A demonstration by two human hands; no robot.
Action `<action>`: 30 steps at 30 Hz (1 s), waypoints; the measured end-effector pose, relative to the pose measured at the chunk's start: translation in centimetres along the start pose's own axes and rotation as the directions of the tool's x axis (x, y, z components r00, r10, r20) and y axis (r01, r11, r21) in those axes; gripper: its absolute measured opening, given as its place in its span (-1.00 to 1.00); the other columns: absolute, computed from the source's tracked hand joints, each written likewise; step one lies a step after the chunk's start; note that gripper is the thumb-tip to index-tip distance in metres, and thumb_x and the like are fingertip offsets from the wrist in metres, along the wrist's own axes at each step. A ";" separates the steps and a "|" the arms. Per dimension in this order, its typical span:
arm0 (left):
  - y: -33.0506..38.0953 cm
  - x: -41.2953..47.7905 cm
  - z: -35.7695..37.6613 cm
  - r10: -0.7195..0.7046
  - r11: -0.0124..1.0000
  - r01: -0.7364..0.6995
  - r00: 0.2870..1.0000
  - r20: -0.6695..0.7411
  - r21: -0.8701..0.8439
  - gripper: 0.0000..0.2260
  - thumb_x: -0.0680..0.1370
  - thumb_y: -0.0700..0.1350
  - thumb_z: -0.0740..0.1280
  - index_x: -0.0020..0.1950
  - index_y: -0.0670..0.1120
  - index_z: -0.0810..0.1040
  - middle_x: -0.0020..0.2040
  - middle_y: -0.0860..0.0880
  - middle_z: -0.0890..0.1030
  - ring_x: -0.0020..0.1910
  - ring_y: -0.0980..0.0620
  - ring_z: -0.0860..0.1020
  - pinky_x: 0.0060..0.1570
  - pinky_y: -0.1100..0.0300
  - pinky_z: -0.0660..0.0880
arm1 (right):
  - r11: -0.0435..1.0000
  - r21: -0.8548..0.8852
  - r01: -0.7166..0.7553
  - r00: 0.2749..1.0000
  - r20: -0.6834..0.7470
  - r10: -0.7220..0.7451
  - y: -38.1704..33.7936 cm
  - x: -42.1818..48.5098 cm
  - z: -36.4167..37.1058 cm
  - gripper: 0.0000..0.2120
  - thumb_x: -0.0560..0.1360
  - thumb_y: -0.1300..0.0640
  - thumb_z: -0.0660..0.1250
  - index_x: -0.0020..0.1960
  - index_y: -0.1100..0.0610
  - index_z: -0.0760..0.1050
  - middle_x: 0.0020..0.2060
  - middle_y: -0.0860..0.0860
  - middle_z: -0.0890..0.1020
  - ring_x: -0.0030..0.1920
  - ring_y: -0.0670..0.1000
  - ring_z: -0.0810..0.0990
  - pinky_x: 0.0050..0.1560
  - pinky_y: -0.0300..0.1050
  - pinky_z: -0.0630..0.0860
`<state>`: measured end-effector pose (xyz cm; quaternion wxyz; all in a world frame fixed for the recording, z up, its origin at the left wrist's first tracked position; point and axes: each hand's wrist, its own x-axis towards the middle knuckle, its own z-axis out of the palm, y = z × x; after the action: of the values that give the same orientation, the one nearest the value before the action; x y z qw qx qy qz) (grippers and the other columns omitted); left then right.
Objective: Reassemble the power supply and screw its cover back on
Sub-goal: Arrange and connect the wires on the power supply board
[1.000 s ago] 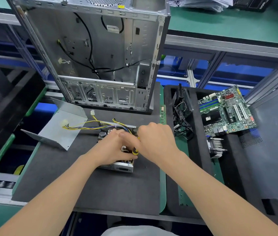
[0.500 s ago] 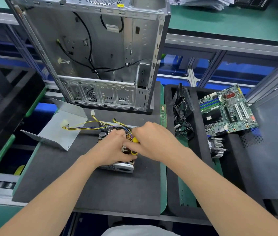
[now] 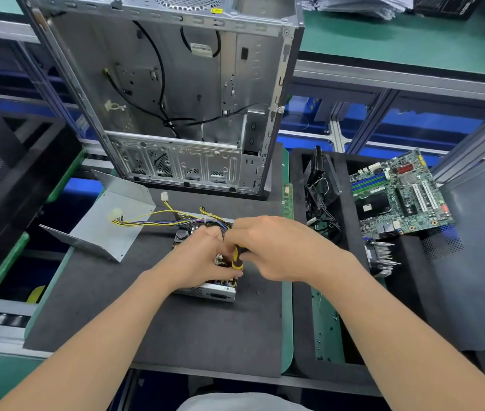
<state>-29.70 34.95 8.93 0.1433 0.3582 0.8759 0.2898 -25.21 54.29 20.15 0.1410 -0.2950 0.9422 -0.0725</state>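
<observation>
The right hand (image 3: 273, 250) has its fingers clenched on the screwdriver (image 3: 238, 258) above the power supply (image 3: 214, 293). The left hand (image 3: 196, 259) rests there; I cannot tell its grasp. The cover (image 3: 110, 226) lies at ten o'clock.

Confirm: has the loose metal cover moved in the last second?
No. The cover lies in the same spot on the mat, its far corner just as close to the foot of the computer case.
</observation>
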 end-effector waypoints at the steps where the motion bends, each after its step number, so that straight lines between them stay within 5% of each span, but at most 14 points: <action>1: 0.1 0.0 -0.1 -0.015 1.000 0.015 1.000 0.003 0.003 -0.68 0.47 0.17 0.51 -0.28 0.54 0.43 -0.05 -0.01 0.53 0.01 0.00 0.45 0.01 0.12 0.44 | 1.000 0.007 -0.002 1.000 0.021 0.002 0.0 0.1 0.0 -0.85 0.61 0.14 0.33 0.17 0.00 0.53 0.03 -0.07 0.55 0.02 0.07 0.59 -0.09 0.02 0.52; 6: 0.7 -0.2 -0.5 -0.058 0.998 0.058 0.998 0.033 0.006 -0.72 0.44 0.20 0.52 -0.31 0.39 0.43 -0.03 -0.05 0.56 0.02 -0.05 0.48 0.07 -0.02 0.49 | 0.995 -0.007 -0.103 0.995 -0.004 0.103 -0.7 1.0 0.5 -0.81 0.54 0.18 0.39 0.11 -0.03 0.63 -0.05 -0.01 0.62 0.02 0.15 0.63 -0.17 0.00 0.55; 14: 0.8 -0.3 -0.3 -0.032 0.999 0.033 0.999 0.020 -0.024 -0.88 0.40 0.29 0.39 -0.26 0.51 0.48 -0.07 -0.05 0.55 0.02 -0.05 0.46 0.07 -0.04 0.48 | 0.982 0.039 -0.184 0.979 -0.083 0.186 -1.1 1.1 0.3 -0.88 0.51 0.01 0.48 0.05 -0.08 0.68 -0.17 0.03 0.54 -0.05 0.21 0.62 -0.36 -0.12 0.23; 19: 0.6 -0.4 -0.1 0.001 1.000 -0.001 1.000 -0.016 -0.014 -0.83 0.41 0.24 0.39 -0.26 0.52 0.45 -0.17 -0.02 0.52 -0.04 -0.02 0.42 0.01 0.05 0.44 | 0.973 0.059 -0.224 0.965 -0.126 0.230 -1.0 1.1 0.8 -0.87 0.51 -0.04 0.47 0.03 -0.04 0.67 -0.32 -0.05 0.36 -0.10 0.19 0.56 -0.32 -0.11 0.27; 21: 0.5 -0.5 -0.1 -0.007 1.000 0.007 1.000 -0.003 -0.020 -0.85 0.40 0.25 0.38 -0.29 0.50 0.45 -0.14 -0.02 0.53 -0.01 -0.03 0.43 0.00 0.07 0.45 | 0.975 0.083 -0.206 0.968 -0.132 0.215 -0.9 1.3 1.0 -0.87 0.51 -0.06 0.47 0.02 -0.04 0.66 -0.28 -0.01 0.45 -0.09 0.17 0.56 -0.26 -0.09 0.34; 27: 0.5 -0.9 -0.4 -0.051 0.999 0.051 0.999 -0.010 -0.006 -0.76 0.44 0.23 0.40 -0.29 0.12 0.48 -0.21 -0.02 0.48 -0.11 0.06 0.42 -0.12 0.06 0.39 | 0.879 0.452 -0.153 0.943 -0.199 0.267 -0.1 0.9 2.7 -0.80 0.53 -0.12 0.48 0.00 -0.01 0.63 -0.15 -0.10 0.60 -0.11 -0.05 0.54 -0.16 -0.12 0.47; 30: 1.2 -1.5 -1.5 -0.139 0.958 0.102 0.983 -0.122 -0.270 -0.84 0.41 0.01 0.34 -0.05 0.14 0.66 -0.21 0.06 0.59 -0.14 0.08 0.53 -0.08 0.10 0.47 | 0.827 0.533 -0.177 0.887 -0.277 0.368 0.6 0.9 3.4 -0.80 0.60 -0.14 0.38 -0.01 -0.02 0.58 -0.19 -0.11 0.63 -0.14 -0.09 0.55 -0.09 -0.13 0.49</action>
<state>-28.67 33.97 10.86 0.1450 0.2609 0.8579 0.4182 -25.20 54.03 16.58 0.0413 -0.0900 0.9340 -0.3434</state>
